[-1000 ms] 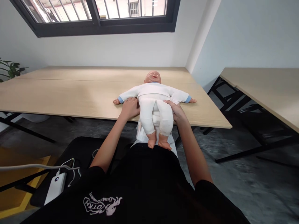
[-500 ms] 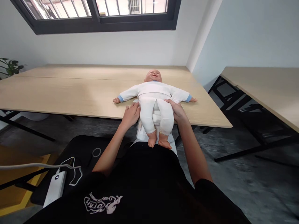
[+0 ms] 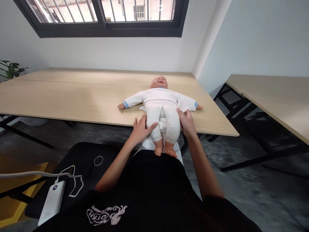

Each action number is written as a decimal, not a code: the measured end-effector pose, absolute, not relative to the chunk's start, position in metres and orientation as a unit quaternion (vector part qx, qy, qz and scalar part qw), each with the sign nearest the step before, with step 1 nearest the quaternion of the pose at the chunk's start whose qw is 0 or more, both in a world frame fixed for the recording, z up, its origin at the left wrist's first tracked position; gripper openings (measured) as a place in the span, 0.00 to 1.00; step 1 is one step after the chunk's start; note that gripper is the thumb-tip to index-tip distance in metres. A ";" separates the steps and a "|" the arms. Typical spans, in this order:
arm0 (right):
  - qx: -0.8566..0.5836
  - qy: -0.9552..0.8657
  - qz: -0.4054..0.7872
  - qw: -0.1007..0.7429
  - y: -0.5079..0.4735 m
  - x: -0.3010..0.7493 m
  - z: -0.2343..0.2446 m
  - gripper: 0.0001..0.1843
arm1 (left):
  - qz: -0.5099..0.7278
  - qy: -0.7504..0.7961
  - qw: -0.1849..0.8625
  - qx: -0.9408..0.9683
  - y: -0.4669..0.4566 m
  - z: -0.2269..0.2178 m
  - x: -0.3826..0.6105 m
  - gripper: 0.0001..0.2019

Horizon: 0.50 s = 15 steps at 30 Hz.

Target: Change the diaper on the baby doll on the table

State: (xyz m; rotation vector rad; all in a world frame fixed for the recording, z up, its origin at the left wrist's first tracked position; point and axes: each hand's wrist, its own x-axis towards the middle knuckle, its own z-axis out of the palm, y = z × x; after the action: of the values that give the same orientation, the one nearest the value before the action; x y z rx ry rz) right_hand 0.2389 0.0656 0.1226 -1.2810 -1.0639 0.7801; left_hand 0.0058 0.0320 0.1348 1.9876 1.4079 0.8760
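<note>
A baby doll [image 3: 159, 103] in a white suit with blue cuffs lies on its back on the wooden table [image 3: 72, 100], arms spread, legs hanging over the near edge. My left hand [image 3: 141, 129] cups the doll's left-side leg, thumb across the thigh. My right hand [image 3: 186, 122] presses against the outside of the other leg, fingers together. A white cloth [image 3: 148, 143] hangs beneath the doll's legs, partly hidden by them.
A second wooden table [image 3: 277, 96] stands to the right with black metal legs. A black seat [image 3: 79, 161] at lower left carries a white power bank [image 3: 51, 201] with a cable and a ring-shaped band [image 3: 98, 160]. A plant [image 3: 9, 69] sits far left.
Both hands have slid down from the doll's hips toward me along its legs. My left hand moved from the table beside the doll onto its leg.
</note>
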 end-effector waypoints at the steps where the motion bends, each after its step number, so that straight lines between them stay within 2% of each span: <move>1: -0.579 -0.447 0.304 0.610 0.055 0.241 0.120 0.38 | 0.345 0.523 0.267 0.732 0.026 0.133 0.008 0.32; 5: -0.605 -0.508 0.200 0.580 0.006 0.237 0.111 0.54 | 0.407 0.528 0.236 0.707 0.007 0.121 0.021 0.45; 8: -0.598 -0.593 0.147 0.519 -0.014 0.223 0.108 0.60 | 0.432 0.533 0.226 0.692 0.001 0.113 0.034 0.55; 12: -0.591 -0.642 0.096 0.480 -0.011 0.202 0.105 0.54 | 0.450 0.532 0.236 0.677 0.000 0.111 0.046 0.54; 15: -0.606 -0.629 0.108 0.476 -0.006 0.193 0.105 0.54 | 0.459 0.516 0.260 0.675 -0.001 0.115 0.049 0.52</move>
State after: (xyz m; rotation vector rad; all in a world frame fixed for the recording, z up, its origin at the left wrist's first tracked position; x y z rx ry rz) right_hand 0.1934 -0.0058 0.1049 -1.4813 -1.5365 0.2630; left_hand 0.0488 -0.0008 0.1147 1.8283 1.3976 1.2449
